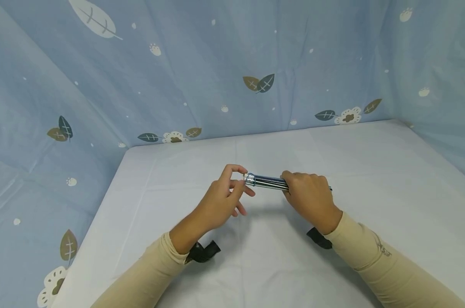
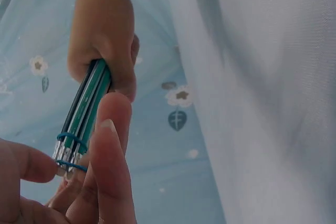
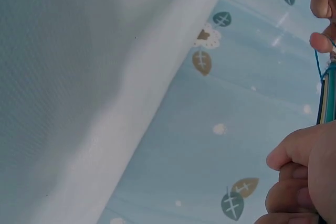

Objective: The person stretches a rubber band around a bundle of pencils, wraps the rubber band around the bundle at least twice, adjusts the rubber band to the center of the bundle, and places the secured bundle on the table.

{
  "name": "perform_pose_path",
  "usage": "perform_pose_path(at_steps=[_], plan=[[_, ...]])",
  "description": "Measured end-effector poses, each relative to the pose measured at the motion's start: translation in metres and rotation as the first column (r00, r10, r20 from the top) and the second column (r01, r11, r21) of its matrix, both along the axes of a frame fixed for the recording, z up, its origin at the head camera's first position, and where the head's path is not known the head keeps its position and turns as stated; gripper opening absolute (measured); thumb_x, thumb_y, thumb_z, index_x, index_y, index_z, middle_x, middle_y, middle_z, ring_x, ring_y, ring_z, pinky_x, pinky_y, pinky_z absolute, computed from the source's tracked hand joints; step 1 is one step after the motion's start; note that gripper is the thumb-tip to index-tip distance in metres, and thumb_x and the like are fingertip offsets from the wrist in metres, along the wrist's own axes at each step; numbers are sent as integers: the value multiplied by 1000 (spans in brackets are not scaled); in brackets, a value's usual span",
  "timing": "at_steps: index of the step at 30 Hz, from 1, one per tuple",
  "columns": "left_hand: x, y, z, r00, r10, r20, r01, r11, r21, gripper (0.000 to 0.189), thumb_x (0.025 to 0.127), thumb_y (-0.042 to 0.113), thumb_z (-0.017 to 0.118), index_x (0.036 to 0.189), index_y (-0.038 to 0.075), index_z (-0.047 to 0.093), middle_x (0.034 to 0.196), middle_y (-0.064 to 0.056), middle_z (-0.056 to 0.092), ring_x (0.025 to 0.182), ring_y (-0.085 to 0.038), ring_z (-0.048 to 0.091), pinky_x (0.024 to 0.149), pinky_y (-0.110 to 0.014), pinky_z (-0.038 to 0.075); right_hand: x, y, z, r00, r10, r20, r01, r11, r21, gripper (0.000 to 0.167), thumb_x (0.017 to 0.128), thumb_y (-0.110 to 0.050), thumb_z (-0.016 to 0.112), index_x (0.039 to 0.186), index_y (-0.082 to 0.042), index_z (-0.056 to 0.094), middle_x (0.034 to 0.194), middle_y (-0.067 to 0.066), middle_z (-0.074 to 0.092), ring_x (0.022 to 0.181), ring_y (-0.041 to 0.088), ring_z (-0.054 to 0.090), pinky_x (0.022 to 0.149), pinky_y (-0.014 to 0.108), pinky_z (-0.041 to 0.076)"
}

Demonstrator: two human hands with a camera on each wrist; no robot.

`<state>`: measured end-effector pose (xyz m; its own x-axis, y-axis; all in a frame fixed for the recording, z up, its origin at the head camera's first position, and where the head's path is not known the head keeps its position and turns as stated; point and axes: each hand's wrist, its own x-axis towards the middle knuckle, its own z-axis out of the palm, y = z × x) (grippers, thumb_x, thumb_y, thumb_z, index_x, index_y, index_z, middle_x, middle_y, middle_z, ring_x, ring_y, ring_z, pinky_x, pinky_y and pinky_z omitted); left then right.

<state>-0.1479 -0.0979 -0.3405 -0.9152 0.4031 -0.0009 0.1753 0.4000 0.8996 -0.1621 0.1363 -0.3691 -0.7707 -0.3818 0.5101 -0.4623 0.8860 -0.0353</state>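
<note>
A bundle of several pencils (image 1: pixel 270 182) in green and dark colours is held above the white table, tilted slightly, with its silvery eraser ends toward the left. My right hand (image 1: pixel 311 194) grips the bundle around its middle, and dark tips show past the far side of the fist. A thin blue rubber band (image 2: pixel 72 139) loops around the pencils near the metal ends. At those ends, the thumb and fingers of my left hand (image 1: pixel 221 201) pinch at the band. In the right wrist view, a strand of the rubber band (image 3: pixel 317 65) stretches from the bundle toward the left fingertips.
A white cloth covers the table (image 1: pixel 278 265). Behind it and along the sides hangs a blue curtain (image 1: pixel 201 60) printed with leaves and flowers. Black straps (image 1: pixel 204 252) show at both wrists below the beige sleeves.
</note>
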Motion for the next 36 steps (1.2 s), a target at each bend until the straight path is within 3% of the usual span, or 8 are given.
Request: perform_pose_path(at_steps=[6,11,17,21,25,31,36], plan=[[-5,-4,2,999,-2,54,-3,996,92,28,107,24,41,135,17,42,116,-8,71,79,-35,74,65,-36,60,0,-2,1,1000,9,9,-9,1000,-21,20,81,4,73,71,-7,59,54,1,54,45,11,37,39,24,29],[-7,-7,2,993,-48,110,29,985,168,30,107,22,39,135,15,47,123,-15,66,86,-32,75,68,-40,62,2,-4,1,1000,5,10,-5,1000,-23,21,79,4,75,72,-8,59,55,1,55,44,11,36,39,24,30],[-10,-9,-2,983,-108,148,71,969,238,34,106,18,40,136,10,52,125,-16,62,91,-29,75,69,-43,62,3,-6,-2,999,4,36,-4,1000,-16,19,78,4,75,74,-8,61,58,2,60,45,11,39,39,24,32],[-12,-11,-5,984,-131,118,98,963,251,34,105,16,44,136,9,55,121,-17,62,96,-32,74,71,-43,62,3,-6,-3,999,9,36,-8,1000,-26,18,77,5,76,76,-7,63,60,3,64,45,11,41,40,25,34],[-13,-12,-6,991,-116,65,98,968,232,33,102,15,52,133,10,60,117,-16,65,99,-29,73,72,-40,62,3,-4,-2,999,20,40,-20,1000,-16,17,78,3,77,77,-7,64,62,3,66,46,10,42,40,26,36],[-13,-12,-5,994,-105,-1,103,979,174,33,97,18,64,129,14,65,114,-7,68,100,-18,70,76,-37,62,4,-1,0,999,26,22,-26,1000,3,17,78,0,80,78,-8,65,61,3,65,45,9,40,39,25,34],[-12,-15,-4,996,-73,-46,78,990,114,34,94,21,68,127,14,68,113,-4,69,95,-20,70,78,-33,60,4,-3,2,999,44,20,-45,999,17,17,78,-2,81,80,-7,65,63,3,67,45,9,42,39,24,34]])
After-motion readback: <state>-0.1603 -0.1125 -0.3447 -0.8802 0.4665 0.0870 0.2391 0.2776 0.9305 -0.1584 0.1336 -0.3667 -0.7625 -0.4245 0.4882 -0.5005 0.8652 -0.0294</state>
